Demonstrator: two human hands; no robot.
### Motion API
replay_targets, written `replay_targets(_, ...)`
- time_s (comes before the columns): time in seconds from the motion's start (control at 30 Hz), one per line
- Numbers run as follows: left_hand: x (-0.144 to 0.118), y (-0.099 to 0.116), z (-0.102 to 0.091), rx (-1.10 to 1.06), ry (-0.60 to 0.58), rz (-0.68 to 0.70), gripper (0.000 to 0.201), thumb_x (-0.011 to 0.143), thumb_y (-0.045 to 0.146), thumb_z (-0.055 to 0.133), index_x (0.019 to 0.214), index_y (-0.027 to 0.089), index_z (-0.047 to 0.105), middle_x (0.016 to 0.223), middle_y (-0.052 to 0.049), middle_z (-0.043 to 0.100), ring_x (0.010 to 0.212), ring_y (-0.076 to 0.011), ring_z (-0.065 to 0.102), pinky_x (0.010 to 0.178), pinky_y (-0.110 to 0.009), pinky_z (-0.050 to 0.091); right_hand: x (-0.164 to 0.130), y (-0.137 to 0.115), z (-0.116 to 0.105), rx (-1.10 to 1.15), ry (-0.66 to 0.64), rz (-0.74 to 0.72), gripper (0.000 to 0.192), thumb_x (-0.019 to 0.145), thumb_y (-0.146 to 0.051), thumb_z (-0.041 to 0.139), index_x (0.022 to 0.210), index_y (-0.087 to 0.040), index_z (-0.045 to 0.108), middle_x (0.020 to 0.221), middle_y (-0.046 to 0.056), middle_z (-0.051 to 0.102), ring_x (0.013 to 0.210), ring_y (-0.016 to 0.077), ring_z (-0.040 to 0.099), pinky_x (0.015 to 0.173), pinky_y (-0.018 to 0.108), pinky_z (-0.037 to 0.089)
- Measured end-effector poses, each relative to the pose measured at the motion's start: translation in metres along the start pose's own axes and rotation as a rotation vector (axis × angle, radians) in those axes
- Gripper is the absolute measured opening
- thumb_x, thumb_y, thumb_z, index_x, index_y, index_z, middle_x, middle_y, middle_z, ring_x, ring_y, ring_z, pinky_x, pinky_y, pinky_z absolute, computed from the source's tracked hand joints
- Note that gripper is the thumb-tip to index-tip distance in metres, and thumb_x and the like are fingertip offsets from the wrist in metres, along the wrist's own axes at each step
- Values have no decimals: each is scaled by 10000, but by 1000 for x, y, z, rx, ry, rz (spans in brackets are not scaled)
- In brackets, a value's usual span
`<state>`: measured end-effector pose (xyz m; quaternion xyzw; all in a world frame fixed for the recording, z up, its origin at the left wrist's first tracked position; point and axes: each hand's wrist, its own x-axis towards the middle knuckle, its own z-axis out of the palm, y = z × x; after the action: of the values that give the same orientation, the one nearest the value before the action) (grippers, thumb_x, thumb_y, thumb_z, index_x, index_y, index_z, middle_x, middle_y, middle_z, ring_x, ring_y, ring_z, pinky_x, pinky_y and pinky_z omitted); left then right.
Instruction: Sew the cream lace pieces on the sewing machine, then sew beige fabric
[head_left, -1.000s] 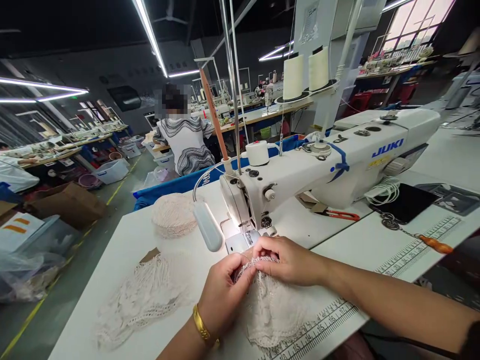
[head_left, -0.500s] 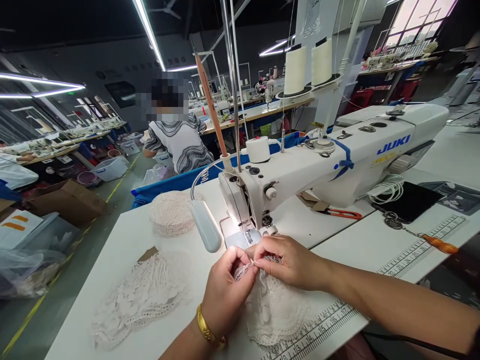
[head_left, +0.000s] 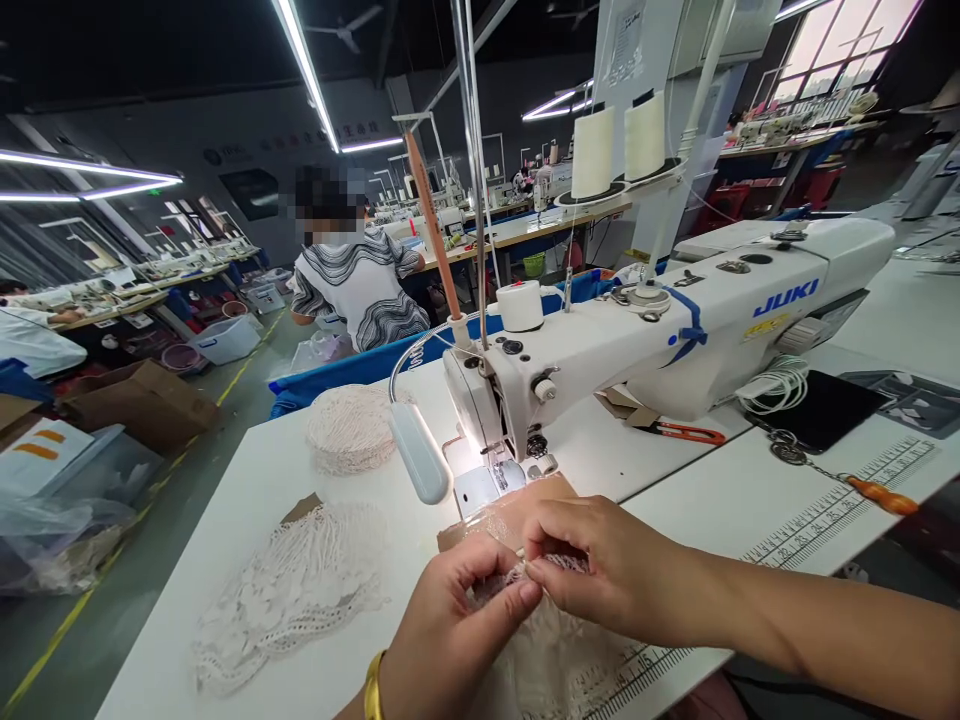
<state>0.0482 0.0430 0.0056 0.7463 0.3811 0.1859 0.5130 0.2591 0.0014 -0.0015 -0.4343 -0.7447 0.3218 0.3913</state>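
Observation:
Both hands pinch the gathered top edge of a cream lace piece (head_left: 559,655) in front of the sewing machine (head_left: 585,340). My left hand (head_left: 469,620), with a gold bangle at the wrist, grips it from the left, thumb toward the right fingertips. My right hand (head_left: 600,565) holds the same edge between thumb and forefinger. Fingers hide part of the gathered edge. Just beyond them a tan, card-like sheet (head_left: 517,510) lies by the lit needle plate (head_left: 480,488). The lace hangs down over the table's printed ruler.
Another lace piece (head_left: 292,600) lies on the left of the white table, with a round lace stack (head_left: 349,430) behind it. Red-handled thread snips (head_left: 688,433), a black phone-like slab (head_left: 825,410) and a keychain (head_left: 877,492) lie right. A co-worker (head_left: 356,275) sits ahead.
Both hands have drawn back toward me with the lace, away from the needle. More of the needle plate and the tan sheet now shows.

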Motion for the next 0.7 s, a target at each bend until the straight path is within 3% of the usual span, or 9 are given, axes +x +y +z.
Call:
replay_targets(0.07, 2, 1, 0, 83, -13, -11, 467, 931, 600, 599, 671, 213, 565, 719, -12, 562, 729, -190, 503, 667, -294, 404, 3, -2, -1, -18, -11, 85, 133, 947, -232, 658, 825, -226, 605, 784, -40, 643, 761, 157, 572, 732, 273, 400)
replay_targets(0.17, 19, -9, 2, 411, 121, 12, 439, 924, 472, 606, 608, 216, 442, 678, -17, 552, 737, -215, 506, 692, -327, 378, 17, 15, 4, -189, -24, 173, 150, 914, -139, 647, 792, -210, 595, 787, -21, 650, 752, 168, 566, 684, 277, 364)
replay_targets(0.27, 36, -24, 6, 694, 310, 111, 215, 860, 312, 707, 740, 208, 563, 801, -31, 640, 792, -239, 560, 738, -353, 395, 32, 37, 12, -347, -3, 183, 182, 923, -81, 613, 785, -196, 582, 792, 2, 640, 726, 170, 546, 664, 284, 342)
replay_targets(0.33, 40, -33, 8, 799, 377, 291, 58, 892, 225, 693, 877, 204, 641, 936, -50, 692, 849, -249, 596, 752, -358, 409, 37, 46, 14, -375, 20, 175, 189, 924, -62, 605, 790, -194, 582, 806, 6, 634, 726, 170, 539, 672, 286, 344)
replay_targets(0.37, 41, -36, 9, 834, 375, 401, 38, 934, 184, 649, 908, 208, 663, 964, -49, 707, 859, -246, 608, 755, -359, 414, 38, 48, 14, -374, 27, 177, 190, 925, -59, 606, 793, -194, 584, 805, 4, 631, 725, 169, 537, 674, 285, 347)
replay_targets(0.47, 38, -42, 10, 868, 317, 623, 233, 1031, 124, 523, 923, 226, 702, 932, -27, 741, 833, -230, 624, 776, -374, 438, 34, 49, 11, -378, 47, 164, 152, 937, -72, 627, 848, -194, 610, 820, 1, 639, 745, 176, 548, 686, 283, 372)
replay_targets(0.6, 34, -43, 7, 852, 298, 631, 200, 1044, 148, 543, 942, 211, 702, 986, -32, 765, 844, -235, 645, 789, -394, 478, 22, 53, 6, -452, 44, 6, 54, 975, -128, 635, 970, -179, 652, 945, 47, 670, 897, 228, 571, 783, 322, 435)
replay_targets(0.7, 34, -43, 6, 864, 307, 633, 207, 1046, 149, 537, 912, 203, 685, 1021, -42, 771, 852, -240, 654, 785, -397, 497, 15, 58, 5, -501, -4, -121, 145, 1025, -136, 549, 978, -178, 680, 966, 66, 660, 938, 243, 564, 828, 353, 454)
